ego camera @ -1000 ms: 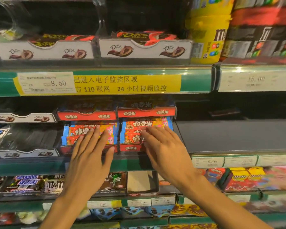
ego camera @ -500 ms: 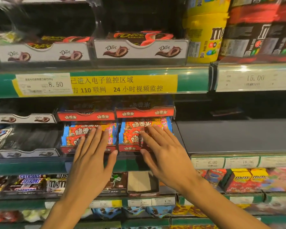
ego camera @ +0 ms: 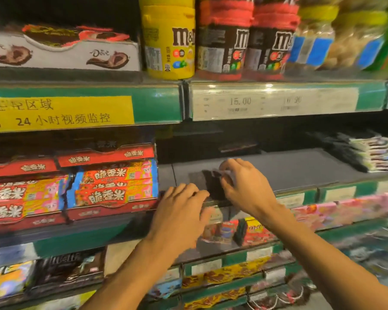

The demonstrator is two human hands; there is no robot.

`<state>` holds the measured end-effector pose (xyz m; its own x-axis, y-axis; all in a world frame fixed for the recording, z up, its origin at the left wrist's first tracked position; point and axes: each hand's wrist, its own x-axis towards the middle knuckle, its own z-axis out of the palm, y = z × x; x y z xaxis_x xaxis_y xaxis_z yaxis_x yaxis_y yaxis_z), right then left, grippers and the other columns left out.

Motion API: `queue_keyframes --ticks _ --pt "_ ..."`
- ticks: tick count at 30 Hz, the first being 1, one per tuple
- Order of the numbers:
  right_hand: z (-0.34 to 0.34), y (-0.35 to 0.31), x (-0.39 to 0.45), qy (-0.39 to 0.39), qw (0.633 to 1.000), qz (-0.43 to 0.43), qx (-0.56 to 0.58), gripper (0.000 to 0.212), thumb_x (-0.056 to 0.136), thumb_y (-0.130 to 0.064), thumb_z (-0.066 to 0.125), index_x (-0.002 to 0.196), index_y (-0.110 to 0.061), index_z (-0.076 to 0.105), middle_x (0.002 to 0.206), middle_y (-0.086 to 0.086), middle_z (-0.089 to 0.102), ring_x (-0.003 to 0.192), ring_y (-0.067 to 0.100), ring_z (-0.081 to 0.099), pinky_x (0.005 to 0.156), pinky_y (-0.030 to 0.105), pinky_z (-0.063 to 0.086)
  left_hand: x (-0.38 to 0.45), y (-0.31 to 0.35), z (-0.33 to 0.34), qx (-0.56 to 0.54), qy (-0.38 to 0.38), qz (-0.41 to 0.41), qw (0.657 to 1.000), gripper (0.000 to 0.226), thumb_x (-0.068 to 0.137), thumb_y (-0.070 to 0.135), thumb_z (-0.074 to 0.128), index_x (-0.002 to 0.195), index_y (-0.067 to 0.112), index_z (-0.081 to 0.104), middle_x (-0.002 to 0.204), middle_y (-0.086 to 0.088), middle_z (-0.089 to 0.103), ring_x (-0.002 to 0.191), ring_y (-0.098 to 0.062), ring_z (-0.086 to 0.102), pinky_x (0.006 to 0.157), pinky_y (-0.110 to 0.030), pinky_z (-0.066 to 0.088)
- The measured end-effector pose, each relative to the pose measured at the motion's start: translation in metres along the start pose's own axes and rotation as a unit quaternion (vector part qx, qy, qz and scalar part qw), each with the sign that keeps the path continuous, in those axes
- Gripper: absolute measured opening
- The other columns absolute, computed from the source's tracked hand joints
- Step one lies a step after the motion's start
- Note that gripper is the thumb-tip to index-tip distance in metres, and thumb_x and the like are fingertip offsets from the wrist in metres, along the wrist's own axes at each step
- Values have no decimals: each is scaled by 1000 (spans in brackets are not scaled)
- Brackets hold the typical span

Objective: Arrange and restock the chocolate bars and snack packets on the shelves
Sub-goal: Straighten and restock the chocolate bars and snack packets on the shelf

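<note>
Two red display boxes of red-and-blue chocolate bars (ego camera: 112, 186) stand side by side on the middle shelf at the left. To their right lies a bare grey shelf board (ego camera: 300, 166). My left hand (ego camera: 182, 211) rests with fairly straight fingers on the board's front edge, just right of the boxes. My right hand (ego camera: 246, 184) hovers over the board with fingers curled at a small dark flat shape (ego camera: 211, 184). Motion blur hides whether it pinches that shape or whether the shape is only a shadow.
A stack of pale snack packets (ego camera: 376, 153) lies at the board's far right. Above stand a white chocolate display box (ego camera: 76, 52), a yellow candy tub (ego camera: 168, 39) and brown tubs (ego camera: 224, 39). Colourful packets (ego camera: 251, 231) fill the shelf below my hands.
Both hands have left the chocolate bar boxes and moved right to the bare grey board. My view has swung right with them. The right hand's fingers have curled.
</note>
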<state>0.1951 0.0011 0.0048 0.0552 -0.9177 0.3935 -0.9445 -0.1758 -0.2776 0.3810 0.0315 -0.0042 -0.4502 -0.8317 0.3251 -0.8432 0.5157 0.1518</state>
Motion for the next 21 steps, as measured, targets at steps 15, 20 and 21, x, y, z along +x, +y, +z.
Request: queue_keyframes --ticks 15,20,21 --pt "24 122 129 -182 981 60 -40 45 103 -33 39 148 -27 39 156 10 35 141 35 34 115 51 30 15 -13 29 -83 68 38 994 7 85 42 68 83 35 68 78 22 51 70 5 44 58 -4 26" --pt "15 118 114 -154 985 37 -69 30 100 -33 46 123 -20 60 130 14 58 120 37 52 100 54 43 15 -13 32 -76 88 50 992 8 86 40 67 81 33 65 79 20 52 71 4 45 62 -4 30" --pt "15 118 110 -151 985 26 -78 30 100 -32 46 122 -19 61 128 14 58 117 37 53 98 51 45 15 -13 33 -71 97 56 991 9 87 40 64 81 33 65 79 20 53 72 3 47 61 -7 36"
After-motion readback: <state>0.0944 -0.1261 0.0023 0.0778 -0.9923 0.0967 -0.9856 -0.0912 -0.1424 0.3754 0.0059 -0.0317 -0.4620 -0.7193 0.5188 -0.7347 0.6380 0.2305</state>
